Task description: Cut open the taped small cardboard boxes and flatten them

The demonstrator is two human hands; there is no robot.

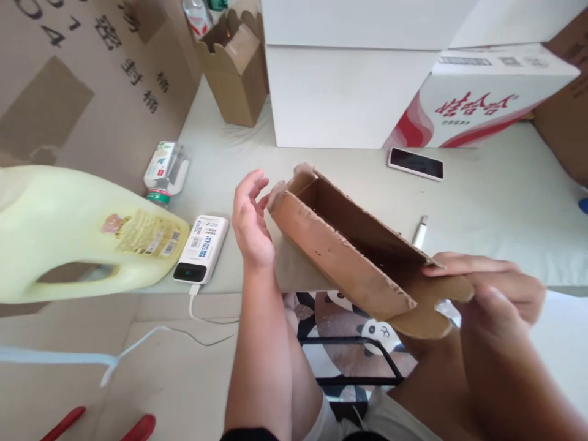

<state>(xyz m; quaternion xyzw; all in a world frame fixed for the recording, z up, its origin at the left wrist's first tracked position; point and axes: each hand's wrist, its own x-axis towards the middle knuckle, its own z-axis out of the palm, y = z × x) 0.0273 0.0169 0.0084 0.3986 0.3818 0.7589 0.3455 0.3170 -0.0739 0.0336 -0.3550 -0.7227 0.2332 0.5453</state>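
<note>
A long, open-topped cardboard box (pixel 342 245) with rough cut edges and scalloped end flaps is tilted over the table's front edge. My right hand (pixel 500 297) pinches its near right end, thumb and fingers on the cardboard by the notched flap. At the box's far left end, my left hand (pixel 253 220) is raised with fingers curved and apart. Its fingertips are beside the box's corner; whether they touch it I cannot tell. Behind the box lies a slim white tool (pixel 421 233) with a metal tip, partly covered by the box.
A white power bank (pixel 202 248) with a cable lies left, beside a big yellow jug (pixel 92 236) and a plastic bottle (pixel 166 171). A phone (pixel 416 163) lies before the white cartons (pixel 331 92). A smaller cardboard box (pixel 241 86) stands at the back.
</note>
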